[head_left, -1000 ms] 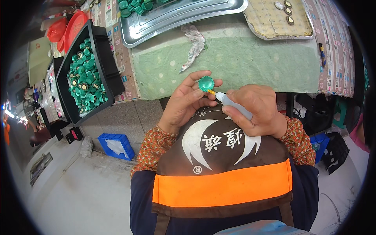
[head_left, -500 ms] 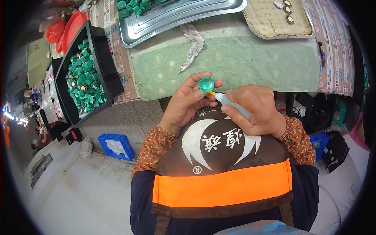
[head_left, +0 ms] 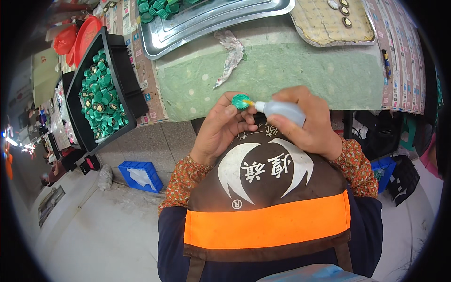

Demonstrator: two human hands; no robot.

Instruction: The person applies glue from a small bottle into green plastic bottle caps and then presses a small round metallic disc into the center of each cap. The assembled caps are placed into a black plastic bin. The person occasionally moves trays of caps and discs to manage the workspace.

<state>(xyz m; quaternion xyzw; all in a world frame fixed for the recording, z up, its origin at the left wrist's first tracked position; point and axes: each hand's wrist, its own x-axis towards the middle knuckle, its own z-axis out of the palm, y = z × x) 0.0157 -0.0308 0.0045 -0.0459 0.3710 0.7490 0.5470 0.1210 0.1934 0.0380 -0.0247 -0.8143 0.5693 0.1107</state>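
Observation:
My left hand (head_left: pixel 220 130) pinches a small green ribbed cap (head_left: pixel 241 101) between thumb and fingers, just in front of the table's near edge. My right hand (head_left: pixel 307 122) grips a small whitish squeeze bottle (head_left: pixel 283 111), and its yellow nozzle touches the cap. Both hands are held close together above my brown and orange apron.
A green mat (head_left: pixel 300 70) covers the table. A steel tray (head_left: pixel 206 21) with green caps sits at the back, next to a woven tray (head_left: pixel 329 23) with several round pieces. A black crate (head_left: pixel 122 75) of green caps stands left. Crumpled paper (head_left: pixel 231 51) lies on the mat; a blue crate (head_left: pixel 138 176) is on the floor.
The cap has turned slightly in my left fingers, and the bottle nozzle stays at it. Both hands remain in nearly the same place.

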